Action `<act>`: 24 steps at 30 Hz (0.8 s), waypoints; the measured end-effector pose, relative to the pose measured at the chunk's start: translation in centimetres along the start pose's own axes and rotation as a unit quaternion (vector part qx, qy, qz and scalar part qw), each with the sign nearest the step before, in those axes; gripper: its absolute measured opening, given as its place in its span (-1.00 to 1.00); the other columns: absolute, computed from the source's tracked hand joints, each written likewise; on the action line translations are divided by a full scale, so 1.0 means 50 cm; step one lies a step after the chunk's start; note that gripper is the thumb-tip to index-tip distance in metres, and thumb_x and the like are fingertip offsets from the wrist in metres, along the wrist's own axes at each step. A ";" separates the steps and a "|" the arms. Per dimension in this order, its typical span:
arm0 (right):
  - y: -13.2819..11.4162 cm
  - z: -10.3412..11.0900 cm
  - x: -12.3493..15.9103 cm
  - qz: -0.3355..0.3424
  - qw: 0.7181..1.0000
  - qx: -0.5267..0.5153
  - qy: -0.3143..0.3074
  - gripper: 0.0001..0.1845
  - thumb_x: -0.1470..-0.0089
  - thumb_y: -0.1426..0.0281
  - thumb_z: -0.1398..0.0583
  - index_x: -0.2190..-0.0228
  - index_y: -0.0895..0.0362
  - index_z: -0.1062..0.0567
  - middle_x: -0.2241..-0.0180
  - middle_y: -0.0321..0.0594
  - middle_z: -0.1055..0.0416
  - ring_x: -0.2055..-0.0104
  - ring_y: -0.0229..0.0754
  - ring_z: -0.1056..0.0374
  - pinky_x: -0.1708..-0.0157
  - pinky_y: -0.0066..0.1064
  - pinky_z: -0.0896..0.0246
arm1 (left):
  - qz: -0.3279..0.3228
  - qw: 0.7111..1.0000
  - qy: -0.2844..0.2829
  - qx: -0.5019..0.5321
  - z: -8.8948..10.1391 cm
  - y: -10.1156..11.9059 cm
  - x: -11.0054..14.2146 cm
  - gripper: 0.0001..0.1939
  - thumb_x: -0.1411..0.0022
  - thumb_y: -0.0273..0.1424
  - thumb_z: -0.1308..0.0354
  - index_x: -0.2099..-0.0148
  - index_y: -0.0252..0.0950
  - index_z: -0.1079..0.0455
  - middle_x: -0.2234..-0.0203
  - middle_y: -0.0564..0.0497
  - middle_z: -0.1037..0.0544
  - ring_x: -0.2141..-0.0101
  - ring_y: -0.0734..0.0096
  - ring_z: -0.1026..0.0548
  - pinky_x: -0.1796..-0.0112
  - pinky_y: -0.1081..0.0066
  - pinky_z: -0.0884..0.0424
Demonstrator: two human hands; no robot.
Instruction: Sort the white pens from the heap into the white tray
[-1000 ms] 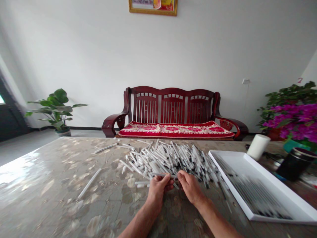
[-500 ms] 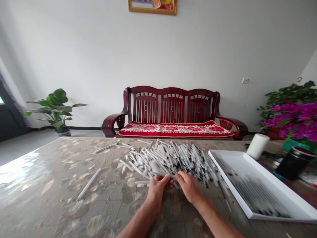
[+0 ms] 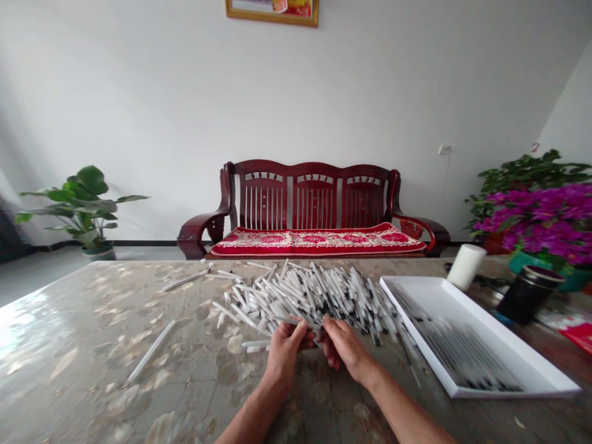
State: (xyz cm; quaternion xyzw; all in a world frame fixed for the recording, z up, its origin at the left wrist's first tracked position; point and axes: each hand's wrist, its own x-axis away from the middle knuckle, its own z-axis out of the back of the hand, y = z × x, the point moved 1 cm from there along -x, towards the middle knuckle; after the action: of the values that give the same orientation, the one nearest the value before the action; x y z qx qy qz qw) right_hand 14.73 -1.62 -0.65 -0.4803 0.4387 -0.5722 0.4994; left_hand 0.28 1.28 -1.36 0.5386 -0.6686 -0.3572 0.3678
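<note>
White tubes (image 3: pixel 296 293) are heaped on the bench (image 3: pixel 106 351), likely for easy reach; at their near edge, one slim tube (image 3: pixel 285 320) is pinched by left hand (image 3: pixel 283 351) and right hand (image 3: pixel 349 348), probably for steadiness. Others are aligned in the tray (image 3: pixel 451 299).

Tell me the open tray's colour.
The tray is white, seen best in the head view.
</note>
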 end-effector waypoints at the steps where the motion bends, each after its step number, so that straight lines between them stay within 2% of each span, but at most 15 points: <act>1: -0.001 0.017 -0.005 0.008 1.000 0.020 0.014 -0.33 -0.11 -0.24 0.07 0.44 0.08 -0.41 0.68 -0.40 -0.29 0.73 -0.30 -0.16 0.72 -0.49 0.03 | 0.005 1.000 0.010 0.003 0.001 -0.001 -0.001 -0.46 0.28 -0.05 -0.51 0.38 -0.31 -0.42 0.60 0.08 -0.56 0.53 0.44 -0.53 0.50 0.48 -0.45; 4: -0.005 0.088 -0.019 0.038 0.982 0.151 0.110 -0.58 -0.22 0.05 0.00 0.40 0.08 -0.45 0.60 -0.35 -0.37 0.66 -0.27 -0.25 0.63 -0.46 -0.03 | 0.025 0.999 0.031 0.014 0.003 -0.001 -0.002 -0.46 0.27 -0.07 -0.51 0.37 -0.29 -0.39 0.58 0.13 -0.54 0.52 0.44 -0.54 0.49 0.48 -0.47; 7: -0.004 0.158 -0.026 0.065 0.924 0.325 0.193 -0.80 -0.17 0.34 -0.10 0.40 0.08 -0.51 0.50 -0.26 -0.50 0.46 -0.19 -0.42 0.46 -0.43 -0.12 | 0.039 0.999 0.030 0.019 0.002 -0.002 -0.002 -0.48 0.24 -0.10 -0.51 0.35 -0.29 -0.38 0.57 0.14 -0.52 0.51 0.45 -0.55 0.48 0.48 -0.48; 10: 0.003 0.193 -0.024 0.046 0.875 0.423 0.231 -0.81 -0.15 0.45 -0.14 0.34 0.05 -0.58 0.36 -0.20 -0.59 0.28 -0.12 -0.50 0.36 -0.41 -0.14 | 0.045 0.998 0.037 0.023 0.000 -0.003 0.000 -0.53 0.15 -0.15 -0.50 0.32 -0.29 -0.38 0.54 0.11 -0.53 0.50 0.43 -0.57 0.47 0.48 -0.50; 14: 0.010 0.184 -0.023 0.063 0.861 0.455 0.221 -0.74 -0.14 0.54 -0.14 0.29 0.04 -0.61 0.22 -0.20 -0.61 0.17 -0.14 -0.51 0.26 -0.42 -0.20 | 0.044 0.996 0.071 0.029 0.001 -0.001 -0.002 -0.64 0.01 -0.25 -0.44 0.30 -0.30 -0.36 0.50 0.07 -0.54 0.46 0.38 -0.60 0.46 0.45 -0.52; 17: 0.012 0.165 -0.023 0.088 0.849 0.481 0.198 -0.71 -0.14 0.57 -0.13 0.28 0.03 -0.62 0.17 -0.23 -0.58 0.15 -0.17 -0.49 0.22 -0.44 -0.20 | 0.035 0.995 0.093 0.028 0.003 0.001 -0.006 -0.67 -0.02 -0.26 -0.42 0.31 -0.29 -0.36 0.52 0.07 -0.54 0.48 0.38 -0.60 0.48 0.46 -0.51; 24: -0.006 0.141 -0.007 0.061 0.821 0.544 0.165 -0.86 -0.11 0.40 -0.23 0.29 0.04 -0.61 0.22 -0.24 -0.56 0.21 -0.14 -0.50 0.31 -0.42 -0.16 | 0.023 0.995 0.095 0.012 0.006 0.001 -0.010 -0.63 0.03 -0.22 -0.44 0.32 -0.30 -0.36 0.52 0.06 -0.54 0.48 0.38 -0.58 0.48 0.44 -0.50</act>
State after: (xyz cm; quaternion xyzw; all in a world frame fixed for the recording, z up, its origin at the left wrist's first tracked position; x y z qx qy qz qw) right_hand 21.66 -1.39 0.68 -0.0017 0.1605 -0.7567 0.6337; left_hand 0.07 1.78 -1.53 0.5590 -0.6471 -0.2873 0.4315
